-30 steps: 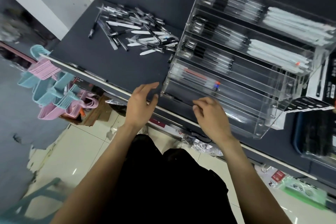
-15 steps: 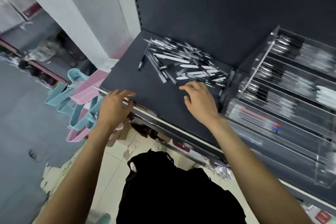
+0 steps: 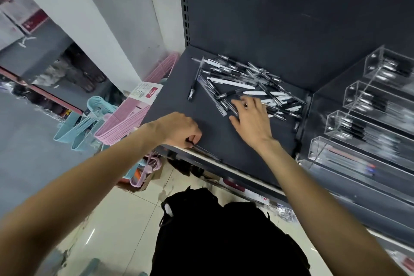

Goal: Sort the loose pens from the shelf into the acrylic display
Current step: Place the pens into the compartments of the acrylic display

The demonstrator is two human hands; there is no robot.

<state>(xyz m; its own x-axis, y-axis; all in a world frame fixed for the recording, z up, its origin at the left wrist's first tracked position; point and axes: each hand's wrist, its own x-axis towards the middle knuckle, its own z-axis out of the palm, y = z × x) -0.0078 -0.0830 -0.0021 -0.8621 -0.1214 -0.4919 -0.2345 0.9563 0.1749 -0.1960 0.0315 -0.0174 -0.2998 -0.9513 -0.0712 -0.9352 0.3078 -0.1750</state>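
1. While the loose pens lie heaped at the far middle of the shelf, their near edge is touched by the right hand, fingers spread.
2. A pen at the shelf's near edge is pinched by the curled left hand.
3. The acrylic display is seen at the right.

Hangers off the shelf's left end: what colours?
Pink and light blue hangers, seen in the head view, the only one given.

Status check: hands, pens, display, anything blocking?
Left hand grips a pen at shelf edge. Right hand open on the loose pen pile. Acrylic display to the right, path unblocked.
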